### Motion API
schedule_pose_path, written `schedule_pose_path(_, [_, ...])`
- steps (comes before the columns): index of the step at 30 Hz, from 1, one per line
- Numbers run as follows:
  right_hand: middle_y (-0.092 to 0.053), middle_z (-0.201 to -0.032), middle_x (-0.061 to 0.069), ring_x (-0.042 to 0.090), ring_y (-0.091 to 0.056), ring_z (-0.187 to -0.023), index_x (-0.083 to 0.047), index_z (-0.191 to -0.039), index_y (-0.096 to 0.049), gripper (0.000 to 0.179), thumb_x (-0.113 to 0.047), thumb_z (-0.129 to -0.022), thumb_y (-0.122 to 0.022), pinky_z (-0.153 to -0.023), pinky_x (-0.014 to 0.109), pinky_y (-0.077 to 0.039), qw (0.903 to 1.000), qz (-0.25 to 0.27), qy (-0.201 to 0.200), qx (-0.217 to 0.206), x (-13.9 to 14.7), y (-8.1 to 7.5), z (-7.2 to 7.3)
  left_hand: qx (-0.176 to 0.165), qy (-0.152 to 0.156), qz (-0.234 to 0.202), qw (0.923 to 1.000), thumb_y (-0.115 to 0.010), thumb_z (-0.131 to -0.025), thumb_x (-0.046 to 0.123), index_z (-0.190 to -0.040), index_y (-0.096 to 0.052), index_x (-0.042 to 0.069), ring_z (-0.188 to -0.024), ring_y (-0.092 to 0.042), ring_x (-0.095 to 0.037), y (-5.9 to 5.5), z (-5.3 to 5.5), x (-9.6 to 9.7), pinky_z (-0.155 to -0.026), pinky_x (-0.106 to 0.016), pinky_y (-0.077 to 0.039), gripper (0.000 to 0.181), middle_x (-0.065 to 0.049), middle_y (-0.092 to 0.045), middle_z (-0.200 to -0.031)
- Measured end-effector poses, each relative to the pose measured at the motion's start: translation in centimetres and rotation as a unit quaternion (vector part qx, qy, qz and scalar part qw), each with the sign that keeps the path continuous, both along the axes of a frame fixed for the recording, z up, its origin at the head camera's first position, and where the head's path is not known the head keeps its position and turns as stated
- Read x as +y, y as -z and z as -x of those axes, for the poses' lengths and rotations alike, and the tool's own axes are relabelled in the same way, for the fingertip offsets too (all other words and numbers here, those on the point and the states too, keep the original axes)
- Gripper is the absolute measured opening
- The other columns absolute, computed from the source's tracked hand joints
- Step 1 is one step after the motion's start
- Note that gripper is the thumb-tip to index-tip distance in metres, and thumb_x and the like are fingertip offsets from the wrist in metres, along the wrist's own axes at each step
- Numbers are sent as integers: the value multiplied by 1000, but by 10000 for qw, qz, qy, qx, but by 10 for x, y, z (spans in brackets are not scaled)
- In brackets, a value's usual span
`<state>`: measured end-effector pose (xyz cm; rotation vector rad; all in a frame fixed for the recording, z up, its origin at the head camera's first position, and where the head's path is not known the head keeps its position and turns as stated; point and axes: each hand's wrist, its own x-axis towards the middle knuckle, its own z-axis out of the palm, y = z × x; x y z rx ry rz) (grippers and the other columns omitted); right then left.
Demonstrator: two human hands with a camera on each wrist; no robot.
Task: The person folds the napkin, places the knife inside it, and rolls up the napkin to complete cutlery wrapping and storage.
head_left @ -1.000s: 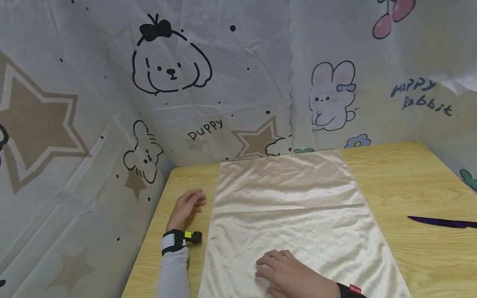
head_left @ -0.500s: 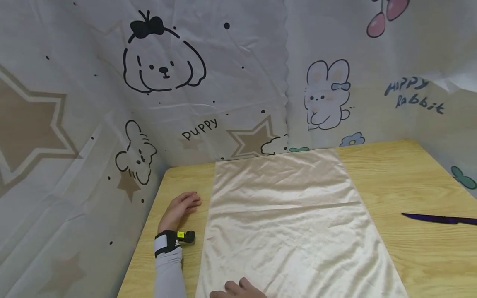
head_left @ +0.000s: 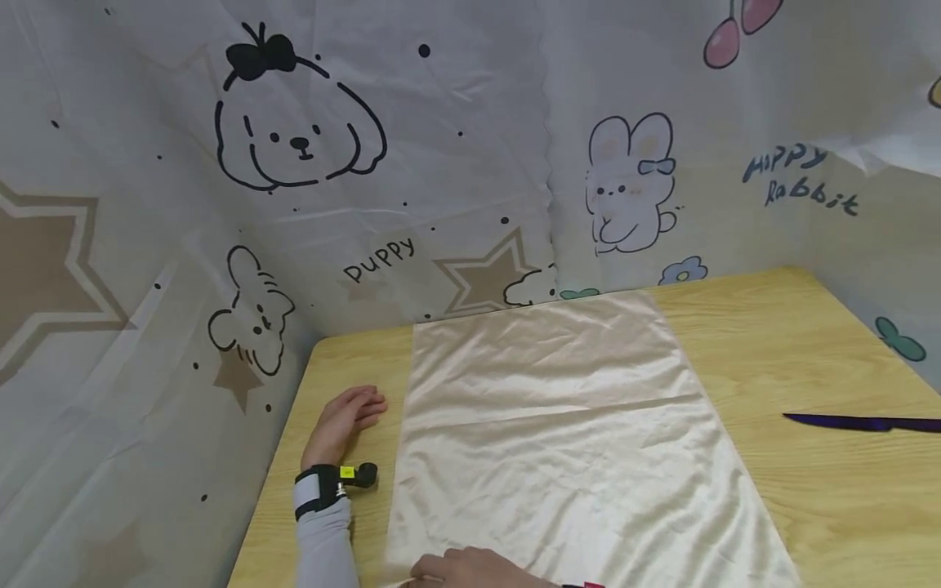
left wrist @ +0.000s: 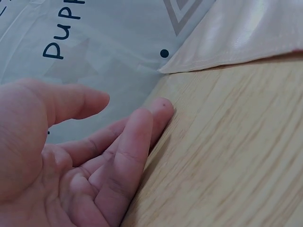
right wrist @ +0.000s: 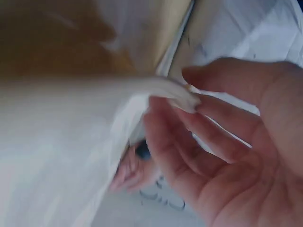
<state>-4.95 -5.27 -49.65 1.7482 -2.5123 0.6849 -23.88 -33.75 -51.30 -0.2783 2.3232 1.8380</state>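
Observation:
A cream satin cloth (head_left: 559,425) lies spread over the wooden table, with light wrinkles and a crease across it. At its near left corner, low in the head view, is my right hand (head_left: 470,567). In the right wrist view that hand (right wrist: 222,137) pinches the cloth's corner (right wrist: 184,101) between thumb and fingers, and the edge there is lifted. My left hand (head_left: 344,425) rests on the table left of the cloth, holding nothing. Its fingers (left wrist: 128,161) are loosely bent in the left wrist view, short of the cloth's far left corner (left wrist: 189,61).
A dark purple knife (head_left: 860,422) lies on the bare wood at the right, its tip toward the cloth. Printed curtains (head_left: 470,163) with cartoon animals stand behind and beside the table (head_left: 764,343). A camera strap (head_left: 319,490) circles my left wrist.
My right hand has moved left and toward me across the cloth, and has taken hold of its near left corner. My left hand stays by the cloth's left side. The head view has turned slightly right.

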Motion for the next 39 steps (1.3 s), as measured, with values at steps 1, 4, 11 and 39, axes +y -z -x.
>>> schedule_pose_path(1, [-61,-116,-8,-7,-51,-84,-18,-123,-64,33,-36,-99,-50,-66,4,-39,10000,3,-34,3,3,-7,4,28,-28,1,10000,-45,-103,29,-141,-45,-1,-108,-62,-19,0,-1,-2,-79,-19,-55,48,-21,-56,-129])
schedule_pose_path(4, [-56,-123,-5,-4,-53,-90,-16,-129,-59,46,-47,-96,-51,-68,9,-47,9990,20,1,452,15,-23,17,73,-87,0,9999,-44,-104,30,-140,-44,-1,-108,-62,-19,1,-1,-6,-78,-18,-55,48,-21,-56,-129])
schedule_pose_path(11, [-56,-123,1,3,-59,-86,-24,-122,-69,45,0,-85,-63,-67,14,-51,9941,541,637,691,63,-44,55,-74,-85,-29,9999,-45,-103,32,-141,-44,0,-108,-62,-17,5,3,-1,-78,-18,-55,49,-19,-56,-128])
schedule_pose_path(39, [-23,-156,22,42,-33,-133,-4,-150,-36,51,-5,-100,-44,-102,58,-39,8554,1698,4197,-2515,298,-30,247,-109,-21,164,9998,-39,-105,34,-143,-43,2,-109,-61,-17,6,2,-2,-80,-18,-54,50,-19,-56,-131])
